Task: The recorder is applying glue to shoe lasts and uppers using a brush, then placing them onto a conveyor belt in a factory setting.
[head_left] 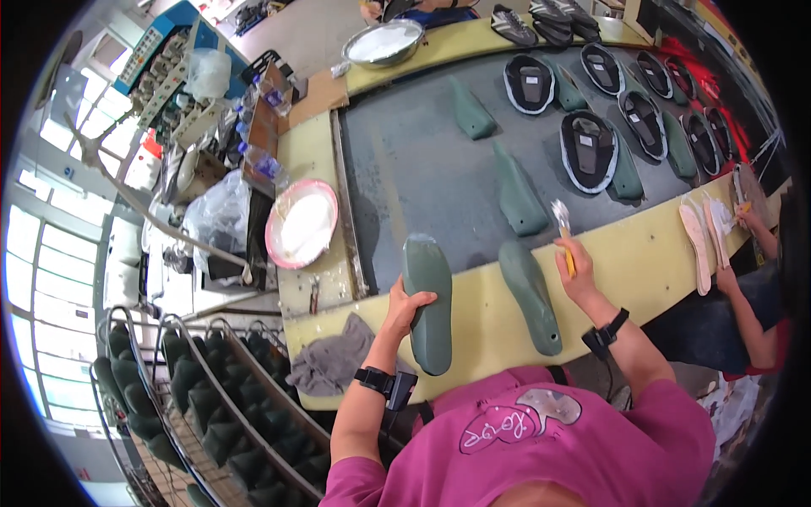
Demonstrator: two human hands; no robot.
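My left hand (402, 306) grips a green shoe last (429, 313), its flat sole side turned up and its toe end pointing away from me. A whitish patch shows at that toe end. In my right hand (577, 269) is a brush (564, 226) with a yellow handle, its white-coated bristles pointing up and away, apart from the last. Between my hands, another green last (529, 296) lies on the yellow table edge (629, 245). Farther left stands a pink-rimmed bowl (272, 235) with white paste (307, 218) in it.
Beyond the edge, a grey belt (405, 160) carries green lasts (517, 198) and several dark shoe uppers (589, 152). At right, a co-worker's hand (747, 218) is near pale insoles (696, 245). A grey rag (334, 359) and racks of lasts (203, 401) are at left.
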